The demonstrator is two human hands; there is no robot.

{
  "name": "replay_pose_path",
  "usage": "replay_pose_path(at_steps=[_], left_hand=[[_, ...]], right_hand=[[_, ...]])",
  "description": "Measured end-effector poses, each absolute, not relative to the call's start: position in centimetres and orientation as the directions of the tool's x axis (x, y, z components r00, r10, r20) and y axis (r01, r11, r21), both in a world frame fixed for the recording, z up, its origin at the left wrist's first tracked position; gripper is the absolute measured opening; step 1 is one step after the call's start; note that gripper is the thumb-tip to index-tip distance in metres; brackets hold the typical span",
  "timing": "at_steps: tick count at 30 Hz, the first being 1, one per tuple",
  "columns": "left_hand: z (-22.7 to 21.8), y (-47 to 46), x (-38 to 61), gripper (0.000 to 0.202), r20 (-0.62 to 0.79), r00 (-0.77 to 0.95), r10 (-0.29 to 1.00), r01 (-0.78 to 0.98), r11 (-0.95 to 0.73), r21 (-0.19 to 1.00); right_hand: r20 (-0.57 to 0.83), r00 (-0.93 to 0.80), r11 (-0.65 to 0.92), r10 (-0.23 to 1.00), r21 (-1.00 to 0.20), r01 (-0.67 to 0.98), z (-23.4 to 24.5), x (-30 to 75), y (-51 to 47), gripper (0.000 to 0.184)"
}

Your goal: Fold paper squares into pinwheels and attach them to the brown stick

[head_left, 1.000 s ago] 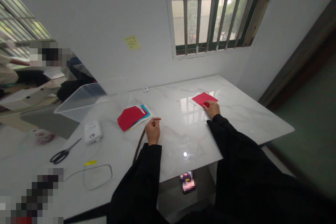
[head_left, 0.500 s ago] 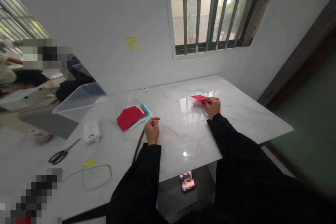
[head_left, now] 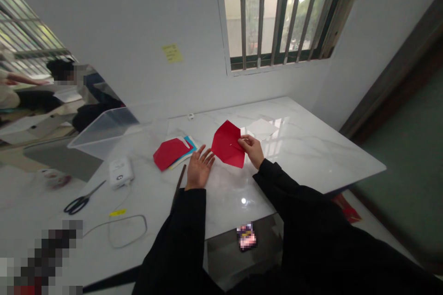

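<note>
My right hand pinches the right edge of a red sheet with angled corners, held up over the table; it looks like felt or stiff cloth, with a small slit near its middle. My left hand is open beside the sheet's lower left edge, palm turned up and fingers spread; whether the fingertips touch it I cannot tell. A white piece of similar shape lies on the table behind my right hand. To the left of my left hand rests a stack of red, blue and cream pieces. A brown strip lies by my left wrist.
Black-handled scissors, a white power bank and a looped cable are on the marble-patterned table at left. A clear plastic bin stands behind them. People sit at far left.
The red sheet has come off the white piece and moved left toward the middle, carried by my right hand. My left hand has opened and turned palm up.
</note>
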State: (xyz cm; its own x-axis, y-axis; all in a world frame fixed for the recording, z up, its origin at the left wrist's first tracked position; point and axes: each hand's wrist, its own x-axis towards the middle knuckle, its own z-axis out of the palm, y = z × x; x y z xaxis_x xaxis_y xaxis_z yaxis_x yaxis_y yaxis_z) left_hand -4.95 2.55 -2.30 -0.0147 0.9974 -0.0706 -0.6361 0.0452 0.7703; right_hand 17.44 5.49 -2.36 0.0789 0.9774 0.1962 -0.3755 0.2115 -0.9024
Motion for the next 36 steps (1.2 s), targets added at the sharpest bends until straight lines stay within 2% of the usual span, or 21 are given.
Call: replay_pose_path(at_steps=[2, 4, 12, 18, 22, 27, 36], left_hand=[[-2.4, 2.4, -4.4, 0.039, -0.101, 0.108, 0.989, -0.658, 0.147, 0.739], [-2.6, 2.3, -3.9, 0.039, -0.092, 0.169, 0.981, -0.649, 0.181, 0.739], [-2.3, 1.6, -3.7, 0.041, -0.029, 0.185, 0.982, -0.631, 0.141, 0.763], [-2.5, 1.3, -3.4, 0.053, 0.051, 0.211, 0.976, -0.547, 0.075, 0.834], [-2.7, 1.4, -3.6, 0.062, 0.013, 0.172, 0.985, -0.501, 0.076, 0.862], [-2.9, 1.4, -2.9, 0.056, 0.026, 0.114, 0.993, -0.410, 0.024, 0.912], [-3.7, 1.8, -2.5, 0.055, 0.047, 0.026, 0.999, -0.336, -0.035, 0.941]], right_hand=[[0.094, 0.022, 0.095, 0.995, -0.912, -0.399, -4.5, 16.9, 5.8, 0.044], [0.067, -0.017, 0.054, 0.998, -0.915, -0.399, -5.9, 16.8, 6.0, 0.045], [0.047, -0.009, 0.041, 0.999, -0.932, -0.359, -6.2, 17.1, 5.9, 0.046], [0.130, -0.057, 0.115, 0.990, -0.968, -0.224, -6.8, 16.8, 6.0, 0.047], [0.155, -0.052, 0.148, 0.987, -0.981, -0.124, -6.7, 16.9, 5.7, 0.047], [0.173, -0.044, 0.172, 0.984, -0.985, -0.032, -6.1, 16.9, 5.1, 0.048], [0.205, -0.234, 0.198, 0.950, -0.979, -0.053, -6.0, 16.6, 4.6, 0.042]])
